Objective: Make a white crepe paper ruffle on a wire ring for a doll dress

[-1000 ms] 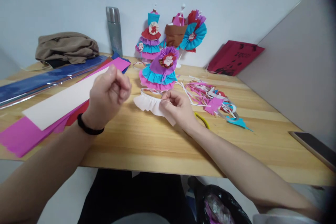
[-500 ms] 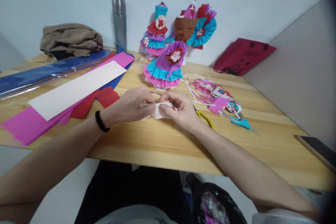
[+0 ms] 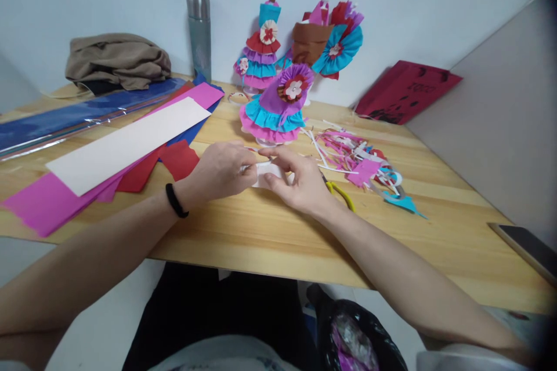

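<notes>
The left hand [image 3: 224, 168] – raised well apart from the paper a second ago – now pinches the left end of one white strip [image 3: 263, 176] low over the table [image 3: 243, 232]; the right hand [image 3: 300, 181] grips it too, thumb in front. Beyond lie one yellow-handled tool [image 3: 343, 195] and one heap of scraps [image 3: 364, 171], then three paper-dressed figures [image 3: 275, 105], one flask [image 3: 200, 40] and one red bag [image 3: 409, 93].

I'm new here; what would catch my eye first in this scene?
Likely the ruffled dress in pink, turquoise and purple on the table, with a big flower on it. Just nearer, the left hand and right hand hold a white strip. To the right lies a tangle of colourful scraps.
</notes>
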Action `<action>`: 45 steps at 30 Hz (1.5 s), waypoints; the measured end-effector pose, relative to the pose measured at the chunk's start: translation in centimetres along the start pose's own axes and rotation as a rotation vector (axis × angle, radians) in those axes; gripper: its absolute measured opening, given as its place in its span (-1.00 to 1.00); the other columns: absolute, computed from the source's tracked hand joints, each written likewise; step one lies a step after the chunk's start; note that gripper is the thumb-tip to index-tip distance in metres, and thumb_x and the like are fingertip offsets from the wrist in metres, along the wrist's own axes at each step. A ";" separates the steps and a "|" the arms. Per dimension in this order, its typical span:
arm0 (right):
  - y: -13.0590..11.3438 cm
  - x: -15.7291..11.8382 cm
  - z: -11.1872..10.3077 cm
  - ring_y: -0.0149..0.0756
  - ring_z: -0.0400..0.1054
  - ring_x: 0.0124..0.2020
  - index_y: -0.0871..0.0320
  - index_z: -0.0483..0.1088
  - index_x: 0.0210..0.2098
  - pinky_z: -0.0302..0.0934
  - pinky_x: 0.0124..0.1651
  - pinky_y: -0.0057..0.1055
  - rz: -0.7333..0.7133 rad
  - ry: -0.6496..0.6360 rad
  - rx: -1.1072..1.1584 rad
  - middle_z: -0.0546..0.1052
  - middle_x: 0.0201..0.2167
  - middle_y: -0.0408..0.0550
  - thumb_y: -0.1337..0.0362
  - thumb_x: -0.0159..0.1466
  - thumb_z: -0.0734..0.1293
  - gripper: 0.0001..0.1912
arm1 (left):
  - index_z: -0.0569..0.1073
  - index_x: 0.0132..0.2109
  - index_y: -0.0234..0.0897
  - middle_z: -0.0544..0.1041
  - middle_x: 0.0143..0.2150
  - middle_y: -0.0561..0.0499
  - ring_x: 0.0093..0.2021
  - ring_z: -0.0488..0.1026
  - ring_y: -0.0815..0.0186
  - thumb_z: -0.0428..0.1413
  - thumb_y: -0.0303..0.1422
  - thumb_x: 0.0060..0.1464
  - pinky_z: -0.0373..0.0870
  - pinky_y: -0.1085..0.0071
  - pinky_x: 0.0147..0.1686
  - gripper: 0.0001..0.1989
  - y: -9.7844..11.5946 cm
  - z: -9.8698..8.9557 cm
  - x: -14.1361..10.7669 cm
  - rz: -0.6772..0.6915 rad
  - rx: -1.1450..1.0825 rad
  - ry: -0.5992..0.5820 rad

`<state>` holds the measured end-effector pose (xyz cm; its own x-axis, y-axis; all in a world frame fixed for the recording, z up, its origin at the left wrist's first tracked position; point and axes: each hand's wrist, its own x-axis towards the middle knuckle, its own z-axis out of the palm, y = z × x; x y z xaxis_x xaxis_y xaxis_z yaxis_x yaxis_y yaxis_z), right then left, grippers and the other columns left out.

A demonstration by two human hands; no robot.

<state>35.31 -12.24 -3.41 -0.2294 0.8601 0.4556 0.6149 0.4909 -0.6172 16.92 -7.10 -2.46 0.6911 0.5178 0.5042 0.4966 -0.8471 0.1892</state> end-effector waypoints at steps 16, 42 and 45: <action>-0.6 0.2 -0.5 -0.25 0.27 -0.54 0.20 0.21 0.18 0.11 -0.39 -0.31 0.120 -0.051 -0.148 0.41 -0.56 -0.15 0.14 0.14 0.27 -0.37 | 0.34 -0.56 -0.30 0.43 -0.56 -0.02 -0.46 0.28 0.32 -0.02 -0.53 -0.01 0.08 0.40 -0.48 -0.79 -0.4 0.4 -0.2 0.028 0.135 0.060; -1.2 0.5 0.2 -0.46 0.14 -0.58 0.17 0.35 -0.55 0.04 -0.50 -0.46 0.318 0.100 0.354 0.37 -0.62 -0.19 0.21 0.00 0.35 -0.84 | 0.19 -0.63 -0.28 0.29 -0.64 0.07 -0.55 0.18 0.40 -0.06 -0.51 0.00 0.10 0.41 -0.48 -0.73 -0.3 1.1 -0.1 0.120 -0.030 0.150; -1.2 0.6 0.2 -0.45 0.16 -0.57 0.17 0.36 -0.53 0.03 -0.50 -0.47 0.351 0.091 0.374 0.39 -0.61 -0.18 0.20 0.00 0.35 -0.84 | 0.17 -0.63 -0.27 0.28 -0.65 0.07 -0.55 0.16 0.40 -0.07 -0.51 -0.01 0.12 0.41 -0.48 -0.73 -0.3 1.1 -0.1 0.106 -0.030 0.136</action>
<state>34.24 -12.33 -2.54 0.0185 0.9745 0.2237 0.3280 0.2054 -0.9221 17.27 -6.75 -3.53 0.6604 0.4061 0.6317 0.4072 -0.9004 0.1531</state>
